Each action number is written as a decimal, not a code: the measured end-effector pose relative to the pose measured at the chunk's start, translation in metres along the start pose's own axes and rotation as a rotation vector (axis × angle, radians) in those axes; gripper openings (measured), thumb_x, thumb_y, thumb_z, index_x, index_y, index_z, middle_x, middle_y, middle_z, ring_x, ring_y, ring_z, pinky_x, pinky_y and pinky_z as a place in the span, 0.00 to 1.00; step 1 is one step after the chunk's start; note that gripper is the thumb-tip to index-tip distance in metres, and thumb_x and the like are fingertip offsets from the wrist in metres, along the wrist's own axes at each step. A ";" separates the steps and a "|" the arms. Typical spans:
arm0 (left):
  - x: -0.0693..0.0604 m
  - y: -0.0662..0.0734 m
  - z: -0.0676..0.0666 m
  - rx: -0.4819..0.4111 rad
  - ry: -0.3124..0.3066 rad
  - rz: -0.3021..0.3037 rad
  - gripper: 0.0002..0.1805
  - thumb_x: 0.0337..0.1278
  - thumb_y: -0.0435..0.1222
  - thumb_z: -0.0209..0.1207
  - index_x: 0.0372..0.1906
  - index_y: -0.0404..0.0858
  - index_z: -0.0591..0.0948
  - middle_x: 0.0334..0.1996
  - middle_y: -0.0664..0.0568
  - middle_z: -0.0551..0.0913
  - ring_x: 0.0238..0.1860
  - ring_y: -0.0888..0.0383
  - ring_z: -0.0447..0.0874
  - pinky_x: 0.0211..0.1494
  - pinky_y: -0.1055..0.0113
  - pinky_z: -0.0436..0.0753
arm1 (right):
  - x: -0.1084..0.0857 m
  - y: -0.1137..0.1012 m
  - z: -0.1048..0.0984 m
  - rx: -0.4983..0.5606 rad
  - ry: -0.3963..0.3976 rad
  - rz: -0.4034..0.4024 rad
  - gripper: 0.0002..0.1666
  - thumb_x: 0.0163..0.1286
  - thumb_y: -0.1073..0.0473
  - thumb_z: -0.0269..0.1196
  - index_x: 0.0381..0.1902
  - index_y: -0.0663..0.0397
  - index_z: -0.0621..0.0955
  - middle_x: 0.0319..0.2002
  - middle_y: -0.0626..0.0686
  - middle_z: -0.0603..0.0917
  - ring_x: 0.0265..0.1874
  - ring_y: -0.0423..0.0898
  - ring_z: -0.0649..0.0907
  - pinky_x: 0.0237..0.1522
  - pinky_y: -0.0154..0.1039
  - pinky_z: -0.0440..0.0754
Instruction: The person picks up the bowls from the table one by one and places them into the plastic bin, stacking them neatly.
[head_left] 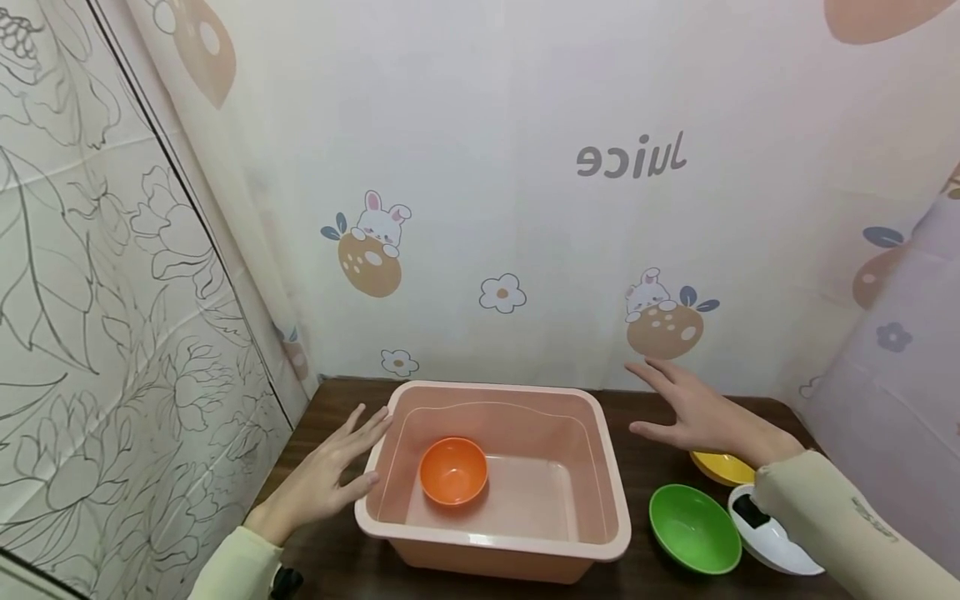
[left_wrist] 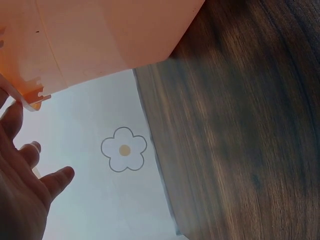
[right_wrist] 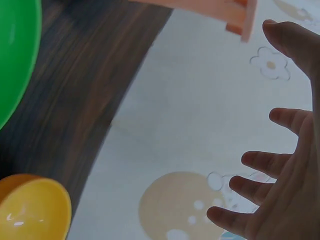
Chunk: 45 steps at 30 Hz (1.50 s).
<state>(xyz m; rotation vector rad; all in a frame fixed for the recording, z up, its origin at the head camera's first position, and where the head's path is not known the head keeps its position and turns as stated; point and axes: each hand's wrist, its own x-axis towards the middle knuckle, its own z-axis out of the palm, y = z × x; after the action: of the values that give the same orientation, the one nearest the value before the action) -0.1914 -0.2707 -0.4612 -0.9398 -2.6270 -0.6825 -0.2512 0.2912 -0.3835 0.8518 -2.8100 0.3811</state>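
A pink plastic basin (head_left: pixel 517 542) stands on the dark wooden table, with an orange bowl (head_left: pixel 453 472) inside it, left of its middle. At the basin's left rim is my left hand (head_left: pixel 326 479), fingers spread; in the left wrist view, that hand (left_wrist: pixel 22 175) is beside the basin wall (left_wrist: pixel 110 35). My right hand (head_left: pixel 697 417) is held in the air to the right of the basin, fingers apart and holding nothing. The right wrist view shows the same hand (right_wrist: pixel 285 165) with its fingers extended, away from the basin's edge (right_wrist: pixel 210 7).
Right of the basin are a green bowl (head_left: pixel 693 529), a yellow bowl (head_left: pixel 723 468) and a white bowl (head_left: pixel 780 546) with a dark patch, partly behind my right forearm. A printed curtain (head_left: pixel 480 167) hangs behind the wooden table (head_left: pixel 637 467), and another sheet stands at the left.
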 end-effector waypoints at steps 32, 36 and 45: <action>0.000 -0.003 0.000 -0.025 -0.007 0.001 0.39 0.66 0.44 0.62 0.80 0.47 0.64 0.81 0.53 0.60 0.81 0.34 0.50 0.66 0.26 0.70 | -0.043 0.085 0.040 -0.050 -0.180 0.309 0.57 0.62 0.32 0.67 0.76 0.60 0.60 0.68 0.84 0.61 0.61 0.87 0.66 0.50 0.85 0.70; 0.000 -0.003 0.001 -0.030 -0.005 0.002 0.39 0.66 0.44 0.62 0.80 0.47 0.64 0.81 0.53 0.60 0.82 0.35 0.50 0.67 0.26 0.70 | -0.047 0.090 0.045 -0.041 -0.182 0.307 0.57 0.62 0.34 0.68 0.75 0.63 0.61 0.69 0.83 0.62 0.62 0.87 0.66 0.55 0.85 0.66; 0.000 -0.002 0.002 -0.038 0.001 0.006 0.39 0.66 0.45 0.62 0.80 0.47 0.64 0.81 0.53 0.60 0.82 0.36 0.49 0.65 0.25 0.70 | -0.049 0.097 0.053 -0.016 -0.217 0.345 0.56 0.62 0.34 0.67 0.73 0.64 0.62 0.66 0.87 0.62 0.60 0.89 0.66 0.54 0.86 0.66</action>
<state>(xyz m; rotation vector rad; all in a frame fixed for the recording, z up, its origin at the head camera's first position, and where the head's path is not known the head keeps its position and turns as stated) -0.1932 -0.2716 -0.4633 -0.9567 -2.6181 -0.7333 -0.2710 0.3793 -0.4643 0.4231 -3.1632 0.3291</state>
